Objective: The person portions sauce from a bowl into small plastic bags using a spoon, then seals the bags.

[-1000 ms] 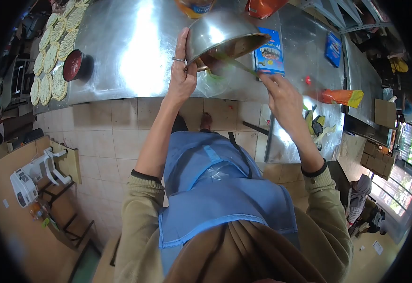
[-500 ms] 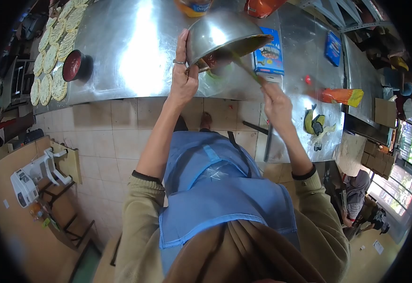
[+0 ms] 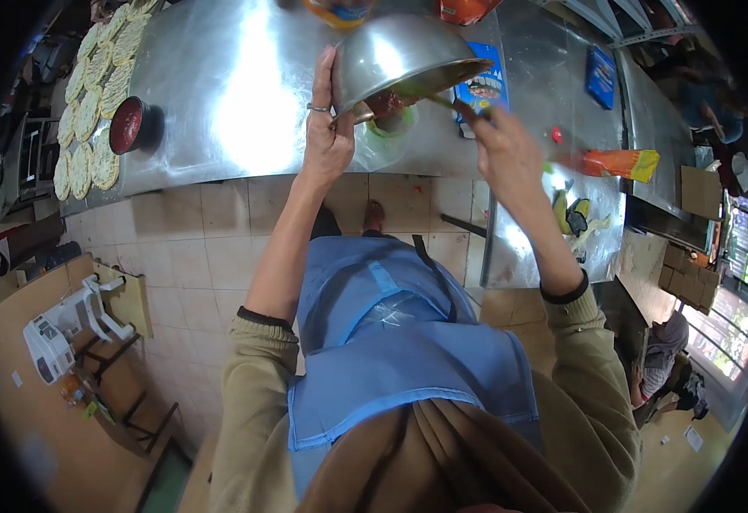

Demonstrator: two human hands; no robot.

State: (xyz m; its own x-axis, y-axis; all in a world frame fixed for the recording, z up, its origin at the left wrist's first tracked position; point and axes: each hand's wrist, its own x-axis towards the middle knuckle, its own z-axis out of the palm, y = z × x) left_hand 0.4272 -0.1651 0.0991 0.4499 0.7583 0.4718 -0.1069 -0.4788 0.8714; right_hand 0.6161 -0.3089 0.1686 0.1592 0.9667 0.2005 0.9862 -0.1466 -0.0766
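My left hand [image 3: 331, 128] grips the rim of a large steel bowl [image 3: 391, 56], which is tilted over the table with its mouth facing down and toward me. A spatula [image 3: 442, 98] with a green blade is held in my right hand [image 3: 506, 150], its blade at the bowl's opening. Red sauce [image 3: 388, 104] shows at the bowl's mouth. Beneath it stands a clear container with a greenish rim [image 3: 391, 124], partly hidden by the bowl. A blue box [image 3: 487, 81] lies just right of the bowl.
Flat dough pieces [image 3: 87, 115] and a dark bowl with red inside [image 3: 129, 125] are at the left of the steel table [image 3: 194, 94]. An orange packet [image 3: 609, 162], another blue box [image 3: 600, 77] and peels [image 3: 570, 214] lie right. A person [image 3: 665, 346] is at lower right.
The spatula has turned flatter, its blade nearer the bowl's mouth, and my right hand has moved slightly up and right. My left hand still holds the tilted bowl.
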